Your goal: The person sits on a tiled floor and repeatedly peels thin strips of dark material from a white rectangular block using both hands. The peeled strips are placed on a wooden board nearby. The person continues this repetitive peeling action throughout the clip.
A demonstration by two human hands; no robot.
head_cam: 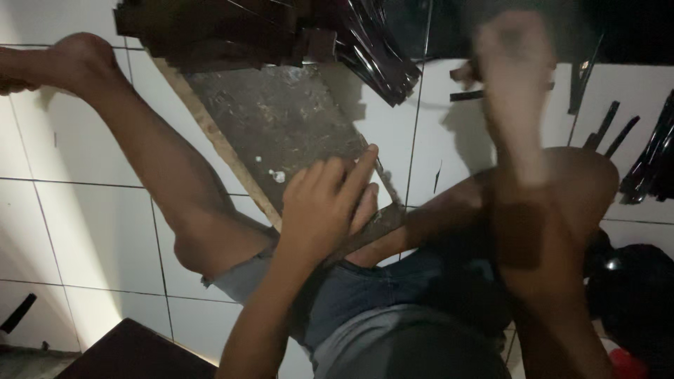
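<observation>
Person sits on a white tiled floor (84,231) w/ legs spread, seen from above; a flat grey-brown worn wooden board (281,126) lies on the floor between the legs, its near end at the lap, its far end under a heap of dark strips; left hand (326,203) rests on the near right part of the board, fingers together & curled down over the board's edge, pressing on it, index finger stretched toward the far right; whether anything thin sits under the fingers can't be told; right hand (509,56) is raised at far right, above the right knee, badly blurred; it seems closed on a small dark strip-like piece (467,95) sticking out to its left, but the grip is too smeared to be sure; a pile of dark brown flat strips (232,28) covers the far end of the board, w/ shiny black strips (379,60) fanning out just right of it; more loose dark strips (611,130) lie on the tiles at far right, well apart from the board; left bare foot (70,60) sits at far left on the tiles; blue denim shorts (365,288) at near centre; a dark brown flat-topped block (133,351) at the near left edge.
</observation>
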